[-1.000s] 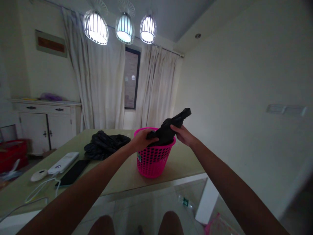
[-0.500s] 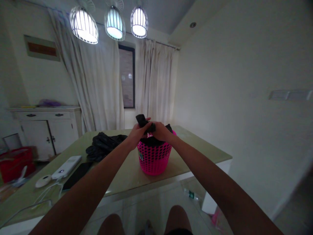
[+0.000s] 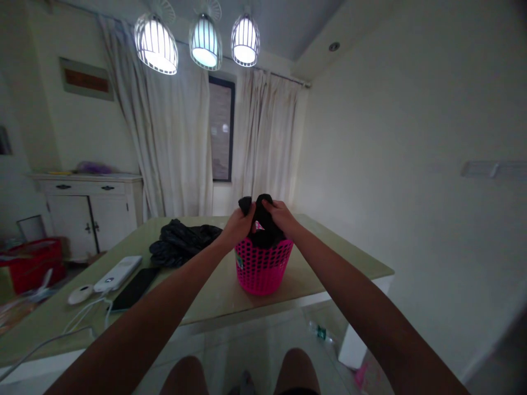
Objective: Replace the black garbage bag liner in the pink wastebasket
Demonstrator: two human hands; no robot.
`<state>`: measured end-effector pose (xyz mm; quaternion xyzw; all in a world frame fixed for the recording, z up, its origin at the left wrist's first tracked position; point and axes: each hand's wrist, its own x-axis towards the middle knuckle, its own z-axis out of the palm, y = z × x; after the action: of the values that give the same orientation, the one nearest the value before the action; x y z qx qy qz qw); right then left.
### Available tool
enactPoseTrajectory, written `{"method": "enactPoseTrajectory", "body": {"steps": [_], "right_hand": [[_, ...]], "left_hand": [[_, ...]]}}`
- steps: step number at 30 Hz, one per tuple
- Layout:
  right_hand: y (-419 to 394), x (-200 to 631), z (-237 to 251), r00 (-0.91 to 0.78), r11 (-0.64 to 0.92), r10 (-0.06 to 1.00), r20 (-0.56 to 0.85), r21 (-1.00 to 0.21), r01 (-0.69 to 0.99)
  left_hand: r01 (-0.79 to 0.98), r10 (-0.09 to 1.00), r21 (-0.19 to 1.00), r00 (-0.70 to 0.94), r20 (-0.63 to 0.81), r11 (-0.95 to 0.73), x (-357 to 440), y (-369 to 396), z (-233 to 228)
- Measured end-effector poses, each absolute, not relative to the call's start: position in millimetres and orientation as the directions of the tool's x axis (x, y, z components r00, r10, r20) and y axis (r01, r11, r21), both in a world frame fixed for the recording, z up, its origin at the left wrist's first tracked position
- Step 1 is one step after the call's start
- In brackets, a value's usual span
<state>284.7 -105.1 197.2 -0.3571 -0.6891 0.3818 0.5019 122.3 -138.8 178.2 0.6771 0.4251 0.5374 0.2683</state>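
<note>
A pink perforated plastic basket [image 3: 263, 274] stands upright on the pale green table [image 3: 329, 252] in front of me. Black plastic bag material [image 3: 265, 222] rises out of its mouth, and the bag's lower part is hidden inside. My left hand [image 3: 241, 222] is closed on a bunched piece of the bag above the basket's left rim, with a black end sticking up past the fingers. My right hand [image 3: 282, 216] pinches another part of the bag above the right rim. Between the two hands there is a small gap in the plastic.
Left of the basket lies a crumpled heap of black plastic bags [image 3: 183, 241]. Nearer me are a dark phone [image 3: 135, 288], a white power bank [image 3: 118, 273], a round white object [image 3: 80, 294] and cables. A bottle [image 3: 321, 332] lies on the floor.
My hands have moved slightly apart, and the bag between them is spread into a loop instead of one bunched strip. The view has shifted a little left.
</note>
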Motion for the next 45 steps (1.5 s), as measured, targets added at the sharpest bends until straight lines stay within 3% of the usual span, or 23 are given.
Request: {"method": "enactPoseTrajectory", "body": {"steps": [2,5,8,10,15,18,21,26,29,32,34,38,41,43,45], "right_hand": [[-97.8,282.0,195.8,-0.102,0.404,0.914,0.392,-0.902,0.153],[-91.0,280.2,194.4,-0.015,0.419,0.892,0.451,-0.816,0.398],[-89.2,281.6,192.5,-0.212,0.561,0.807,0.551,-0.604,0.567],[-91.4,284.5,190.4,-0.344,0.608,0.792,0.504,-0.601,0.519],[-106.9,298.8,185.9,-0.545,0.526,0.768,0.337,-0.818,0.234],[-111.4,308.2,186.2,-0.601,0.551,0.743,0.294,-0.778,0.301],[-107.8,313.2,185.2,-0.483,0.629,0.765,0.426,-0.656,0.417],[-104.0,309.8,180.7,-0.309,0.602,0.799,0.516,-0.7,0.386],[-110.3,305.7,182.9,-0.296,0.695,0.719,0.629,-0.647,0.312],[-118.4,310.4,187.0,-0.388,0.805,0.592,0.707,-0.547,0.231],[-122.0,323.3,187.0,-0.453,0.82,0.567,0.688,-0.527,0.226],[-125.0,367.6,176.4,-0.56,0.774,0.62,0.55,-0.547,0.319],[-126.1,392.5,169.2,-0.576,0.721,0.676,0.459,-0.573,0.39],[-126.2,396.2,171.1,-0.552,0.683,0.71,0.437,-0.621,0.386],[-125.0,390.0,178.5,-0.513,0.648,0.732,0.449,-0.69,0.322]], "left_hand": [[0.432,0.821,0.73,0.043,0.569,-0.529,120.1,-139.1,174.4],[0.512,0.74,0.612,0.072,0.669,-0.603,118.7,-139.0,168.5],[0.47,0.68,0.555,0.145,0.719,-0.687,118.7,-133.4,162.4],[0.417,0.684,0.584,0.136,0.717,-0.696,118.4,-126.1,159.3],[0.174,0.777,0.758,0.156,0.609,-0.629,115.5,-110.0,161.4],[0.179,0.761,0.741,0.202,0.616,-0.647,113.6,-109.9,167.7],[0.353,0.757,0.685,0.124,0.641,-0.638,113.0,-113.1,171.7],[0.43,0.816,0.724,0.053,0.576,-0.539,117.3,-113.3,170.3],[0.395,0.857,0.771,0.094,0.506,-0.499,122.3,-112.6,170.3],[0.34,0.883,0.817,0.126,0.452,-0.466,119.9,-112.0,172.0],[0.368,0.916,0.847,0.033,0.4,-0.383,107.9,-110.4,171.7],[0.484,0.911,0.862,-0.271,0.311,-0.151,65.7,-103.8,161.6],[0.521,0.892,0.852,-0.357,0.278,-0.056,45.5,-100.2,148.1],[0.541,0.879,0.84,-0.379,0.291,-0.045,45.1,-101.3,141.0],[0.592,0.818,0.801,-0.414,0.398,-0.089,51.9,-107.4,137.0]]}}
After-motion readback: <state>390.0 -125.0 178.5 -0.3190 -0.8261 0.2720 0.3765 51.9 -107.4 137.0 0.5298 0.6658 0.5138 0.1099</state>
